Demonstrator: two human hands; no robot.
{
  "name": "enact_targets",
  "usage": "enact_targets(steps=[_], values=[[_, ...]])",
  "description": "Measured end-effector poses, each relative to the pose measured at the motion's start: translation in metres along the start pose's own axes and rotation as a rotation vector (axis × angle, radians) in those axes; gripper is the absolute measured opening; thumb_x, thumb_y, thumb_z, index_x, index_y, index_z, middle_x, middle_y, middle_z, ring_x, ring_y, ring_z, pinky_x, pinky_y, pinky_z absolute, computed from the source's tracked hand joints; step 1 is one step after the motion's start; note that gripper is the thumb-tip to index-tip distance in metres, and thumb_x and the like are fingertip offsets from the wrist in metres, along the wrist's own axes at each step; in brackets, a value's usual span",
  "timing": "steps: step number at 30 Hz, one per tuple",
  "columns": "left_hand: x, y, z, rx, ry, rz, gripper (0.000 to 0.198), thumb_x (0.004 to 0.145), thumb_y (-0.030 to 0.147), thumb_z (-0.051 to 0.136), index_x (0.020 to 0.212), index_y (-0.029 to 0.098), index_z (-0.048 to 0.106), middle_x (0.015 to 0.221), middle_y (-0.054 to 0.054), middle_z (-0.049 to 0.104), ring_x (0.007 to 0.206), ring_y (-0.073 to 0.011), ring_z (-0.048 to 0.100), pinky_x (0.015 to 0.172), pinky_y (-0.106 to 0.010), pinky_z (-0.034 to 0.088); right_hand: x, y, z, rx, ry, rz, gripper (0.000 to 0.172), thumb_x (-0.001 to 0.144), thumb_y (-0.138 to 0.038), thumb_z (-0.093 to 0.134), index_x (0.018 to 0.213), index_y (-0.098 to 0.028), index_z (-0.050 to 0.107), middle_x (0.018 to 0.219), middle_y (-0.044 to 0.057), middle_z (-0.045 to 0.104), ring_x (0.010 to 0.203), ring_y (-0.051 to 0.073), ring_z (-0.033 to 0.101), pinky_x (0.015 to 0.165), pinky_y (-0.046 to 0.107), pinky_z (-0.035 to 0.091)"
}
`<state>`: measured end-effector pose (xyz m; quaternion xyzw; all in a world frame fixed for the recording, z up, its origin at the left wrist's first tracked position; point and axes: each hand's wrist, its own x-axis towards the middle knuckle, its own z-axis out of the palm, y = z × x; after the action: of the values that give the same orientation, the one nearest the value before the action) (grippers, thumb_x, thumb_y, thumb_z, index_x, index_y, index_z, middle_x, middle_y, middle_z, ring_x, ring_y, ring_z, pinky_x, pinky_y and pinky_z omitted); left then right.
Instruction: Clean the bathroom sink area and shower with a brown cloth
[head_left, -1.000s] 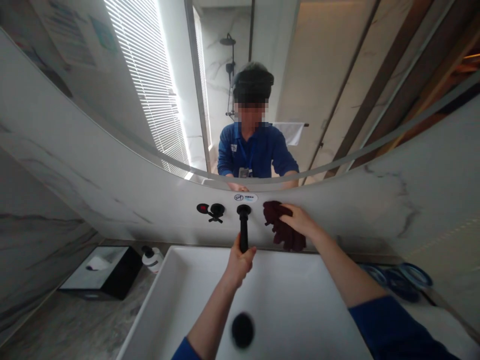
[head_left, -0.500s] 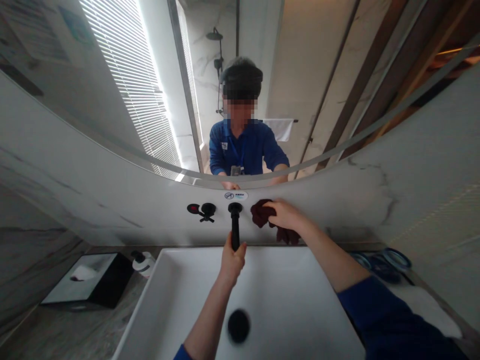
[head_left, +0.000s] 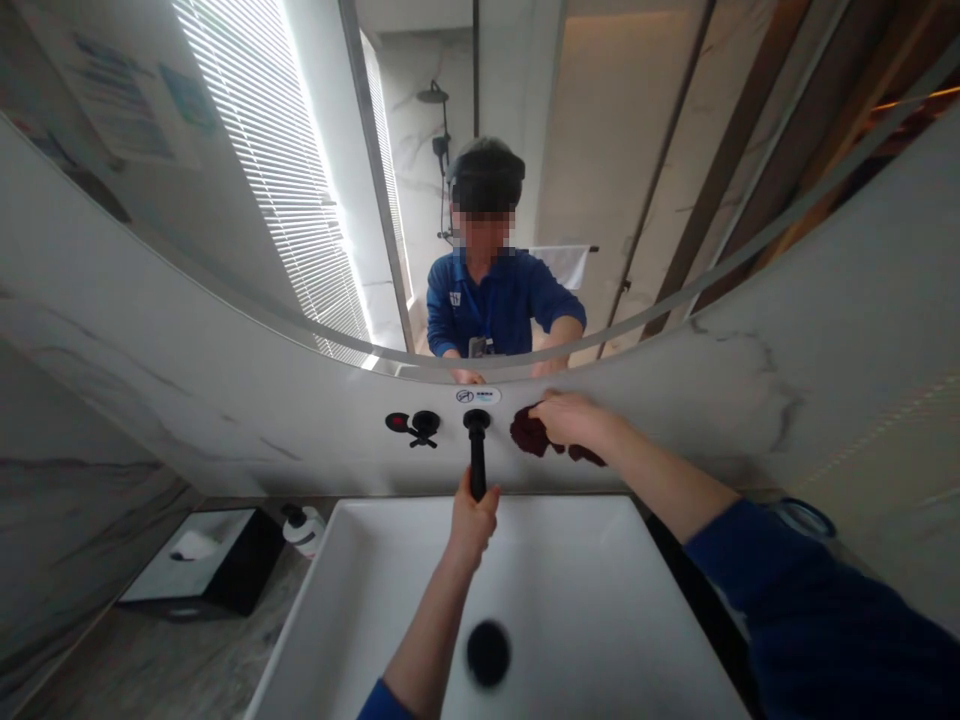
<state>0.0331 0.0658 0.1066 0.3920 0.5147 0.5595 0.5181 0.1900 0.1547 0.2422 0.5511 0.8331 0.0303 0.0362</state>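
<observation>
The white square sink [head_left: 600, 600] is wide, with a round black drain hole [head_left: 487, 652] near its front edge. Over its back edge, the left hand [head_left: 472, 520] is closed around the tip of the thin black tap pipe [head_left: 477, 450]. Just right of the pipe, the right hand [head_left: 574, 420] presses a dark red cloth [head_left: 529, 433] flat on the white marble wall [head_left: 750, 400]. The cloth sits close under the edge of the big curved mirror [head_left: 637, 150].

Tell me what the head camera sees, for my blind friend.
The left hand grips the black tap spout while the right hand presses a dark red cloth on the marble wall beside it. A white sink sits below, a mirror above.
</observation>
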Motion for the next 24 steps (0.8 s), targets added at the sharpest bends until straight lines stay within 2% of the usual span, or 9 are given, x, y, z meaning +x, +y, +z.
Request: enact_targets(steps=[3, 5, 7, 12, 14, 17, 19, 22, 24], values=[[0.0, 0.0, 0.001, 0.008, 0.009, -0.019, 0.077, 0.066, 0.038, 0.056, 0.133, 0.008, 0.033, 0.038, 0.012, 0.033, 0.031, -0.0087, 0.028, 0.03, -0.019, 0.021, 0.003, 0.005, -0.016, -0.044, 0.033, 0.077, 0.016, 0.064, -0.007, 0.064, 0.078, -0.012, 0.072, 0.093, 0.022, 0.065, 0.092, 0.035, 0.063, 0.08, 0.048, 0.048], [0.001, -0.001, 0.001, -0.01, 0.004, -0.019, 0.076, 0.065, 0.038, 0.057, 0.132, 0.01, 0.034, 0.039, 0.012, 0.034, 0.031, -0.0082, 0.028, 0.03, -0.018, 0.022, -0.002, 0.009, -0.02, -0.068, 0.07, 0.106, 0.018, 0.067, -0.009, 0.062, 0.082, -0.011, 0.072, 0.101, 0.025, 0.062, 0.098, 0.037, 0.06, 0.083, 0.05, 0.046], [0.001, -0.002, 0.001, -0.025, -0.001, -0.009, 0.075, 0.064, 0.038, 0.058, 0.131, 0.011, 0.036, 0.041, 0.011, 0.034, 0.032, -0.0076, 0.028, 0.031, -0.018, 0.022, -0.009, 0.01, -0.014, -0.07, 0.082, 0.097, 0.026, 0.071, -0.011, 0.058, 0.093, -0.014, 0.071, 0.106, 0.022, 0.061, 0.098, 0.034, 0.06, 0.081, 0.046, 0.047], [0.0, 0.003, 0.002, -0.002, 0.022, -0.033, 0.077, 0.064, 0.037, 0.056, 0.132, 0.009, 0.034, 0.038, 0.012, 0.033, 0.03, -0.0089, 0.028, 0.03, -0.019, 0.022, -0.027, 0.014, 0.032, 0.128, 0.114, 0.03, 0.047, 0.076, -0.013, 0.05, 0.12, -0.027, 0.06, 0.109, 0.011, 0.06, 0.093, 0.024, 0.061, 0.08, 0.034, 0.047], [-0.001, 0.004, 0.002, -0.007, 0.014, -0.043, 0.078, 0.064, 0.036, 0.056, 0.133, 0.009, 0.032, 0.038, 0.012, 0.033, 0.031, -0.0091, 0.028, 0.03, -0.019, 0.022, -0.031, 0.027, 0.052, 0.264, 0.21, 0.089, 0.05, 0.074, -0.013, 0.05, 0.121, -0.027, 0.059, 0.11, 0.009, 0.061, 0.097, 0.024, 0.06, 0.084, 0.034, 0.046], [-0.001, 0.004, 0.002, -0.016, 0.008, -0.033, 0.076, 0.065, 0.035, 0.056, 0.133, 0.01, 0.033, 0.039, 0.011, 0.034, 0.031, -0.0084, 0.028, 0.031, -0.019, 0.022, -0.034, 0.051, 0.079, 0.649, 0.399, 0.247, 0.048, 0.068, -0.014, 0.05, 0.115, -0.02, 0.062, 0.11, 0.009, 0.064, 0.101, 0.025, 0.059, 0.091, 0.037, 0.044], [-0.001, 0.002, 0.002, -0.016, 0.015, -0.024, 0.075, 0.066, 0.035, 0.057, 0.133, 0.01, 0.034, 0.041, 0.011, 0.035, 0.032, -0.0078, 0.028, 0.032, -0.018, 0.022, -0.033, 0.055, 0.098, 0.885, 0.449, 0.316, 0.047, 0.066, -0.015, 0.048, 0.112, -0.016, 0.062, 0.106, 0.01, 0.067, 0.099, 0.024, 0.06, 0.09, 0.038, 0.045], [0.0, 0.0, 0.001, -0.012, 0.022, -0.022, 0.076, 0.066, 0.035, 0.058, 0.133, 0.01, 0.034, 0.042, 0.011, 0.035, 0.033, -0.0074, 0.029, 0.033, -0.018, 0.023, -0.03, 0.036, 0.125, 1.033, 0.401, 0.278, 0.043, 0.065, -0.017, 0.048, 0.105, -0.016, 0.063, 0.095, 0.006, 0.07, 0.088, 0.022, 0.064, 0.082, 0.036, 0.05], [0.0, -0.001, 0.001, -0.002, 0.021, -0.013, 0.075, 0.066, 0.036, 0.058, 0.132, 0.01, 0.035, 0.043, 0.011, 0.035, 0.033, -0.0073, 0.029, 0.033, -0.018, 0.023, -0.03, 0.013, 0.14, 1.094, 0.393, 0.232, 0.044, 0.064, -0.017, 0.05, 0.107, -0.017, 0.061, 0.098, 0.005, 0.07, 0.09, 0.022, 0.065, 0.084, 0.035, 0.05]])
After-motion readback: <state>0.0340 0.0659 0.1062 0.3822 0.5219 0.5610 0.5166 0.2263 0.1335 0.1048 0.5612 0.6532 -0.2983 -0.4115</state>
